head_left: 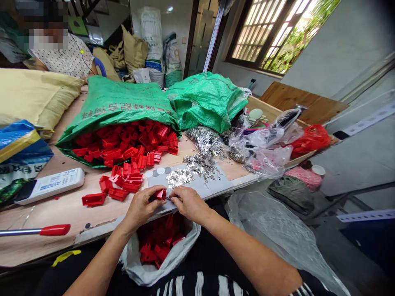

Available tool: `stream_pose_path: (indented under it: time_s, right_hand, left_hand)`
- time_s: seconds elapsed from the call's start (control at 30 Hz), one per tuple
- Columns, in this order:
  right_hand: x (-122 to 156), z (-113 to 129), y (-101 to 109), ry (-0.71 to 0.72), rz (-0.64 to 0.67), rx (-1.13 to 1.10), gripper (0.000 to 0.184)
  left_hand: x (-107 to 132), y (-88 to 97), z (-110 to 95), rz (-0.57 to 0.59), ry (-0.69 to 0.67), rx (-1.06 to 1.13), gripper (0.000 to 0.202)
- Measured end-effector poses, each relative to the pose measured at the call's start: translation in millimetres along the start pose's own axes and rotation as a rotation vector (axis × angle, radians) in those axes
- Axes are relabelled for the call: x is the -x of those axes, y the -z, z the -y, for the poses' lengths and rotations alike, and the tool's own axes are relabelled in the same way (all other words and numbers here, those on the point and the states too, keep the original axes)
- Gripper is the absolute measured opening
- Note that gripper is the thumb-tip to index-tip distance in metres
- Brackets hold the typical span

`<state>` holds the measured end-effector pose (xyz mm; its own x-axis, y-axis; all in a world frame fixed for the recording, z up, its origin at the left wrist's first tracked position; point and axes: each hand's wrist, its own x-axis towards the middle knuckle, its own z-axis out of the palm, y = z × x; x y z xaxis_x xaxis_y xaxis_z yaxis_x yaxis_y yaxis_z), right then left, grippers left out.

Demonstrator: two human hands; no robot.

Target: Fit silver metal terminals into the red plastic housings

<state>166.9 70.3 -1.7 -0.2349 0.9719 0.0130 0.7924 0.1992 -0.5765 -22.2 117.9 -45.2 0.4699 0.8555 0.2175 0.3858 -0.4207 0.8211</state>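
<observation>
My left hand [139, 209] is closed round a small red plastic part [161, 194] at the table's front edge. Close beside it, my right hand [190, 204] is pinched at the part's right end. A thin dark sliver shows at those fingertips, too small to name. Just beyond both hands, small shiny metal pieces [180, 178] lie heaped on a grey sheet [200, 187]. Loose red plastic parts [119, 194] are scattered left of the sheet. Below my hands, an open white bag [190, 246] holds more red parts.
An open green sack [123, 96] spills red parts onto the table; another green sack [206, 98] lies behind. At right is a wooden tray [268, 106] with plastic bags. A white boxy device [55, 185] and a red-handled tool [55, 230] lie left. A person [70, 55] sits across.
</observation>
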Motion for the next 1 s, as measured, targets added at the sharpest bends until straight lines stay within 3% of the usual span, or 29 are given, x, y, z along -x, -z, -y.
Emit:
stream_pose_path:
  time_s: [0.13,0.23,0.4,0.6,0.77,1.0]
  right_hand:
    - [5.2,-5.0,2.8,0.059,0.027,-0.074,0.019]
    - [14.5,-9.5,3.7,0.118,-0.040,-0.160,0.021]
    - [27.4,-4.3,11.7,0.083,-0.043,-0.314,0.016]
    - [31.2,15.2,22.5,0.086,0.076,-0.302,0.033]
    - [34.4,23.6,18.0,0.103,0.100,-0.279,0.031]
    - [39.2,27.5,13.4,0.161,0.125,-0.382,0.029]
  left_hand:
    - [1.9,1.9,0.8,0.032,0.045,0.097,0.030]
    - [2.0,3.1,-4.8,0.010,0.091,0.245,0.028]
    - [3.4,0.7,-32.6,-0.099,0.244,0.851,0.025]
    - [17.8,-10.4,-56.5,0.000,0.535,1.516,0.011]
    - [31.6,-18.2,-64.1,-0.148,0.681,1.685,0.014]
    - [44.1,-13.2,-80.3,-0.258,0.795,1.714,0.027]
